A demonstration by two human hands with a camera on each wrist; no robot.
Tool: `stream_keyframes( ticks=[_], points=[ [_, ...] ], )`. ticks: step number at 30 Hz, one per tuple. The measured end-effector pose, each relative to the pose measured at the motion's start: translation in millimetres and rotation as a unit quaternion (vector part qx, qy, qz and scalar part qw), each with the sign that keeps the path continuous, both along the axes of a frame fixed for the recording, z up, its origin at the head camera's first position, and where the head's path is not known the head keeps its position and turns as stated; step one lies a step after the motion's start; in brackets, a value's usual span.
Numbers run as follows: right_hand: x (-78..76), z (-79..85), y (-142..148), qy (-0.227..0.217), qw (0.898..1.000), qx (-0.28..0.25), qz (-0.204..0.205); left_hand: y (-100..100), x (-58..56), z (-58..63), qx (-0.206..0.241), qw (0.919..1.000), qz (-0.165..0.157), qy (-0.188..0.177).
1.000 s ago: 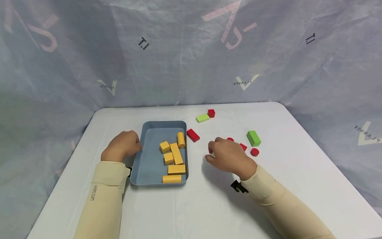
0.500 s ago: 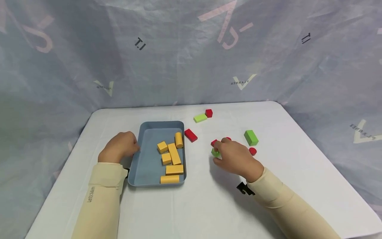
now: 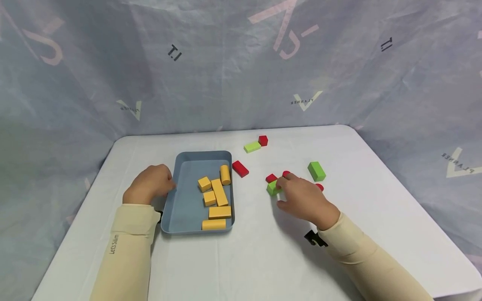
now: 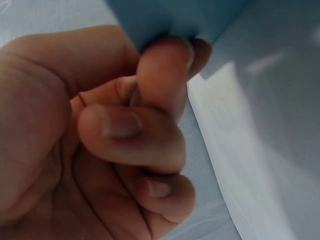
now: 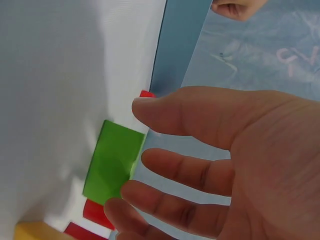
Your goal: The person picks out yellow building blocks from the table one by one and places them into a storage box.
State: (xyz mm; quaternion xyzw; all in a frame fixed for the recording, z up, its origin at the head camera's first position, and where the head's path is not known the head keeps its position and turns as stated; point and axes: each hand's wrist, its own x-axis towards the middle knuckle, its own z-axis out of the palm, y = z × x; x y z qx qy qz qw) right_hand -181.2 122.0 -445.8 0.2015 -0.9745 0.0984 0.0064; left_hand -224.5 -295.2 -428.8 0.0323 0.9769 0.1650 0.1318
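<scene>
My left hand (image 3: 150, 184) pinches the left wall of a blue-grey tray (image 3: 185, 200); in the left wrist view its thumb and fingertip meet on the tray's edge. My right hand (image 3: 306, 198) hovers over the table with fingers spread apart and loosely bent, nothing between them. Its fingertips overlap a green block (image 5: 114, 162) in the right wrist view. That block lies beside a small red block (image 3: 271, 178). Inside the tray lie several yellow pieces, such as a long block (image 3: 219, 192) and a cylinder (image 3: 225, 174).
A red block (image 3: 240, 168) lies just right of the tray. Behind it sit a light green block (image 3: 252, 147) and a red piece (image 3: 263, 140). Another green block (image 3: 316, 171) stands to the right. A yellow piece (image 5: 31, 231) shows low in the right wrist view.
My right hand has shifted right, away from the tray, uncovering the green block and the small red block by its fingertips. My left hand keeps its hold on the tray.
</scene>
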Motion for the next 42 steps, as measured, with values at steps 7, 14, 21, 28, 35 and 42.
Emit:
stream_keyframes(
  ticks=[7, 14, 21, 28, 35, 42],
  points=[
    [5.3, -4.1, 8.0, -0.015, 1.000, 0.005, -0.010, -0.1, -0.3, 0.2, 0.000, 1.0000, -0.002, -0.007],
    [10.1, -6.2, 13.0, -0.036, 0.999, 0.015, -0.015, -1.7, -1.5, -0.8, 0.000, 0.9999, -0.005, -0.009],
    [14.2, -5.7, 21.6, -0.021, 0.999, 0.019, -0.017, -3.5, -2.2, -0.7, 0.005, 0.9999, -0.007, -0.012],
    [16.2, -9.7, 37.6, -0.002, 1.000, 0.007, -0.031, -2.6, -3.0, -0.2, 0.003, 0.9999, -0.009, -0.011],
    [19.2, -9.1, 53.9, -0.007, 0.998, -0.012, -0.057, -3.0, -4.7, -3.0, 0.003, 0.9999, -0.011, -0.010],
    [23.7, -12.1, 67.1, -0.012, 0.998, -0.009, -0.064, -4.0, -3.9, -0.7, 0.006, 0.9998, -0.014, -0.014]
  ],
)
